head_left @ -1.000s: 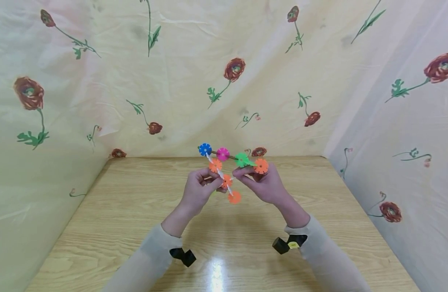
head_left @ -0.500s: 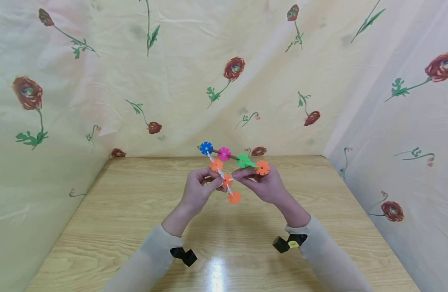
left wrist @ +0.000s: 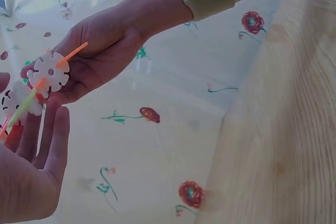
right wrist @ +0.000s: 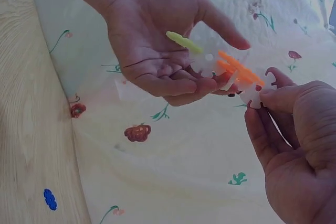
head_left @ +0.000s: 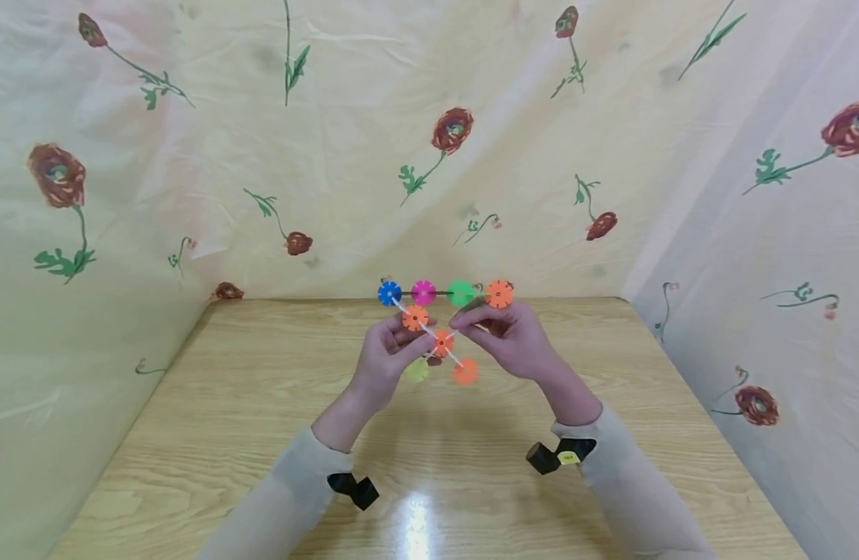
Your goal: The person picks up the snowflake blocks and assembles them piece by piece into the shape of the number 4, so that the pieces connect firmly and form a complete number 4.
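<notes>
Notched plastic discs slotted together form a two-row construction above the table in the head view. Its upper row runs through a blue disc (head_left: 390, 293), a pink disc (head_left: 423, 292), a green disc (head_left: 461, 293) and an orange disc (head_left: 499, 293). A slanting row holds more orange discs (head_left: 415, 317) with white discs edge-on between them. My left hand (head_left: 383, 354) holds this row by its middle, and a yellow-green disc (head_left: 418, 370) hangs below the thumb. My right hand (head_left: 517, 338) pinches a white disc (right wrist: 253, 97), which touches the orange discs edge-on in the right wrist view.
A wooden table (head_left: 261, 435) lies below the hands, with a flowered cloth (head_left: 345, 155) behind and at both sides. Against the wood in the right wrist view shows another view of a blue disc (right wrist: 50, 199); whether it is joined or loose I cannot tell.
The disc construction has turned so its upper row lies level and the slanting row leans further right. My right hand has risen slightly. The yellow-green disc now shows more fully.
</notes>
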Motion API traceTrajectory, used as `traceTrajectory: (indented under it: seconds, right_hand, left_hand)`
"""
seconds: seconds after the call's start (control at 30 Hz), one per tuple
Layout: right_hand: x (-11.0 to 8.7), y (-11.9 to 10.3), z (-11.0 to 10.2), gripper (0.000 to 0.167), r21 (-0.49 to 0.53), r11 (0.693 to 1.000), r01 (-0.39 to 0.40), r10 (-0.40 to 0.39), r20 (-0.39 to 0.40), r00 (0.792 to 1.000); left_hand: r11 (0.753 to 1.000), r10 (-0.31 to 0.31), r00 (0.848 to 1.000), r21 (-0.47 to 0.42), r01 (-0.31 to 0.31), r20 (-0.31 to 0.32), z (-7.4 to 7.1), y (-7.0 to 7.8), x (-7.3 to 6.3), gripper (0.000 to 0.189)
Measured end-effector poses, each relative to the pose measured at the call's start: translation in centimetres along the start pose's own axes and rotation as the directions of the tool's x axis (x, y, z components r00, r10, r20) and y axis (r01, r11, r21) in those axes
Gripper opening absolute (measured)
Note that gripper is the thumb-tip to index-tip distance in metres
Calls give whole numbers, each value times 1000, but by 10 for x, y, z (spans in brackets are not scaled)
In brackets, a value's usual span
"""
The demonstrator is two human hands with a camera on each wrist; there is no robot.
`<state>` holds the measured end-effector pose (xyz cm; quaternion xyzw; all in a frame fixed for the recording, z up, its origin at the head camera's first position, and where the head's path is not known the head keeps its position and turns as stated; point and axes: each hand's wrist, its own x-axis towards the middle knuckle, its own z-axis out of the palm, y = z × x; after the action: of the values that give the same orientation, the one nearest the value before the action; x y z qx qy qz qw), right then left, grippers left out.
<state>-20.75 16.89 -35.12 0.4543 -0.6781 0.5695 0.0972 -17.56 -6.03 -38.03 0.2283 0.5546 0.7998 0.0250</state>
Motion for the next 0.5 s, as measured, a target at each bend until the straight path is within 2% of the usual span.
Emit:
traceTrajectory:
  seconds: [0.13,0.23,0.37,0.5]
  right_hand:
    - [2,0,1,13,13,1000,-24,24,-2,1000]
    - [2,-1,2,14,25,998,-59,60,-24,998]
    - [3,-1,7,17,56,991,-121,125,-69,990]
    - [3,-1,12,20,61,984,-165,171,-99,980]
  left_hand:
    - [998,-56,998,15,57,-42,0,-1,0,19]
    - [998,-67,995,-4,67,-74,0,-3,0,17]
    - [999,-26,995,-44,22,-92,2,-5,-2,19]
    - [999,34,998,-1,-34,-60,3,-6,-4,29]
